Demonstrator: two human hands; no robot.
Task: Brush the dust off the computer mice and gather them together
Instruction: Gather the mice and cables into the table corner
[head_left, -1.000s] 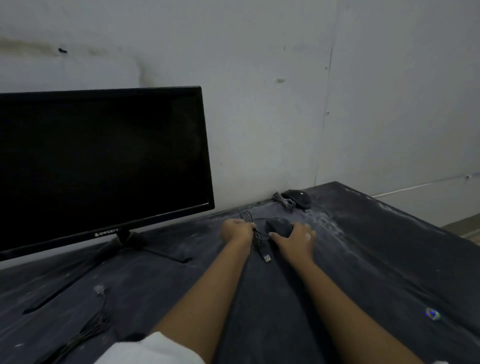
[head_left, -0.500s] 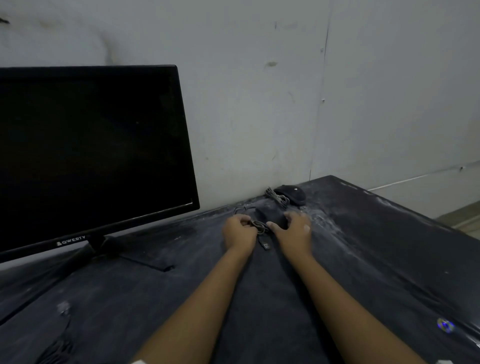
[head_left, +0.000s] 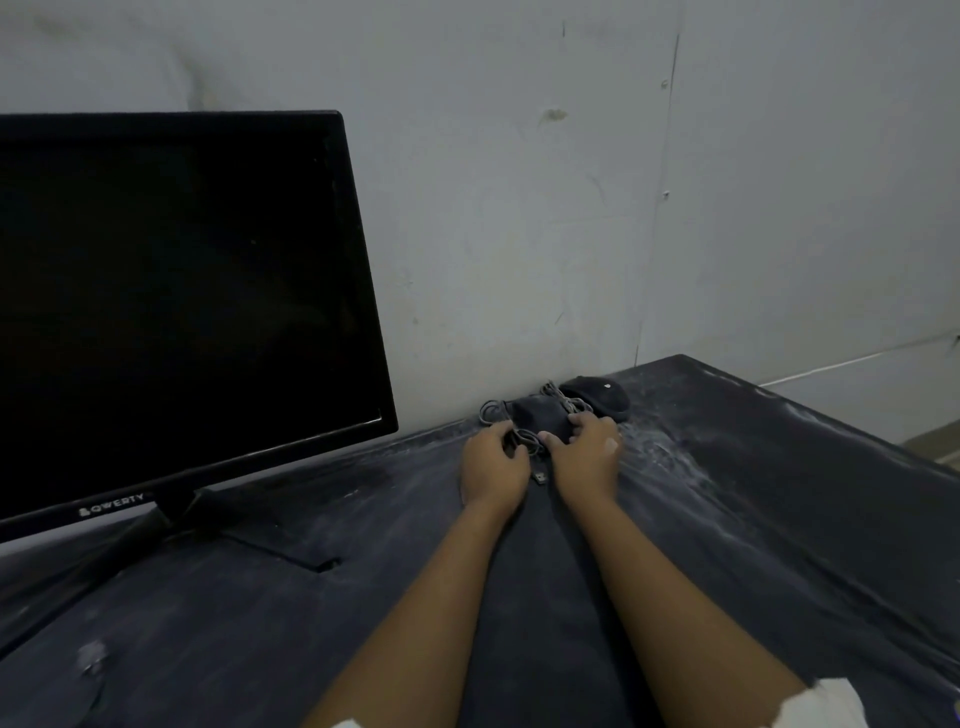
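Gripping rounded mouse (head_left: 540, 415), right hand (head_left: 584, 462), left hand (head_left: 493, 470) pinching looped cable (head_left: 485, 410)

A dark surface (head_left: 753, 519), smeared with pale dust (thickest well right of the monitor), carries a black monitor (head_left: 171, 312) on its stand (head_left: 171, 519). Right of the monitor, against the wall, lie two dark computer mice, the nearer mouse (head_left: 537, 415) just beside the farther mouse (head_left: 597, 396). Looped grey cable (head_left: 493, 410) and a USB plug (head_left: 540, 476) lie beside them.
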